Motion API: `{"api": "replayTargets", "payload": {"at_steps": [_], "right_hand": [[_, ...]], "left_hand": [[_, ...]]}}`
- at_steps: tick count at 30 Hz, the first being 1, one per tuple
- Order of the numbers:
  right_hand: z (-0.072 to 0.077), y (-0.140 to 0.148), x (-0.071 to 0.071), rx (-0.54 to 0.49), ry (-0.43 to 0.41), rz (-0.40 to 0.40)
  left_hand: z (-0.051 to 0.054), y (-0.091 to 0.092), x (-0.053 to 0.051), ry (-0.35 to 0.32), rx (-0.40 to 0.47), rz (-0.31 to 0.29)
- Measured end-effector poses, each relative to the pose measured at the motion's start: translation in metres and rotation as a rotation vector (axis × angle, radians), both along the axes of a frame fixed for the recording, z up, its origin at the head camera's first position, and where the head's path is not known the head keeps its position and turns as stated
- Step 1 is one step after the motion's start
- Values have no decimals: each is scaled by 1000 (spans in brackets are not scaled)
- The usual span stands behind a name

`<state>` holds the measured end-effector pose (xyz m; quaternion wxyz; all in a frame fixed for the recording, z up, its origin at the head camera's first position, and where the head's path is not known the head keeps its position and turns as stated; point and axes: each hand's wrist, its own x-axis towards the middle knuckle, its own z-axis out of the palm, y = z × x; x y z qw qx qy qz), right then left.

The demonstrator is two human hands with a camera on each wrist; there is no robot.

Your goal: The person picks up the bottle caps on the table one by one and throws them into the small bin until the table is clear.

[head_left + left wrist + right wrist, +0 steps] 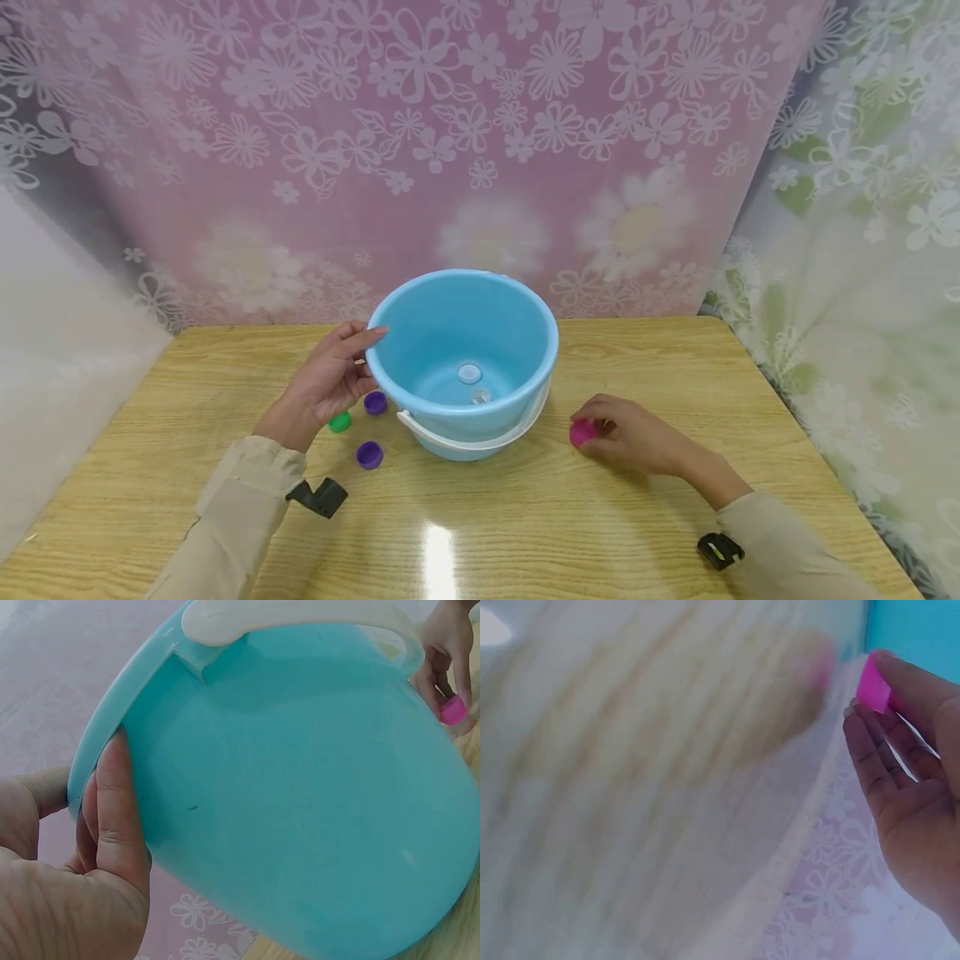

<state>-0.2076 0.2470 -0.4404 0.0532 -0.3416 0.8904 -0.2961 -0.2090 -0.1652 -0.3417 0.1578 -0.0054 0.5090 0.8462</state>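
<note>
A light blue bucket (465,423) stands upright on the table, its white handle (480,443) hanging down in front. The left hand (322,387) grips the bucket's left rim, thumb over the edge and fingers against the outer wall, as the left wrist view (97,847) also shows. To the right of the bucket, the right hand (637,437) pinches a pink cap (582,432) between thumb and fingers, low over the table. In the right wrist view the same pink cap (874,686) is at the fingertips. A white cap (469,373) and a clear piece (481,397) lie inside the bucket.
Two purple caps (376,403) (369,455) and a green cap (340,422) lie left of the bucket, near the left hand. Behind the wooden table (480,533) hangs a pink flowered cloth (480,167), with a pale flowered one (862,250) at the right.
</note>
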Motion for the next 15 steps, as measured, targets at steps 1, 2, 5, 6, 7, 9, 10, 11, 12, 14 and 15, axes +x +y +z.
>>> {"api": "replayTargets", "payload": {"at_steps": [1,2,5,6,7,9,10,11,12,14,15], "right_hand": [[2,1,0,-13,4,-13],[4,2,0,-22,12,-23],[12,4,-2,-48,47,-42],[16,5,-2,-55,58,-49],[19,6,-3,-59,69,-57],[26,8,-4,-52,96,-80],[29,9,-5,-50,106,-92],[33,9,-5,-52,115,-104],[37,10,-6,-53,126,-114],[44,11,-9,-61,151,-136],[48,11,-10,-70,163,-145]], "left_hand": [[0,0,0,-1,2,0],[0,0,0,-2,4,2],[-1,0,0,-2,6,4],[-1,0,0,-3,6,5],[-1,0,0,-4,6,5],[-1,0,0,-5,6,3],[-1,0,0,-5,6,1],[-1,0,0,-5,7,0],[-1,0,0,-4,8,0],[-1,0,0,-1,11,0],[-1,0,0,0,11,0]]}}
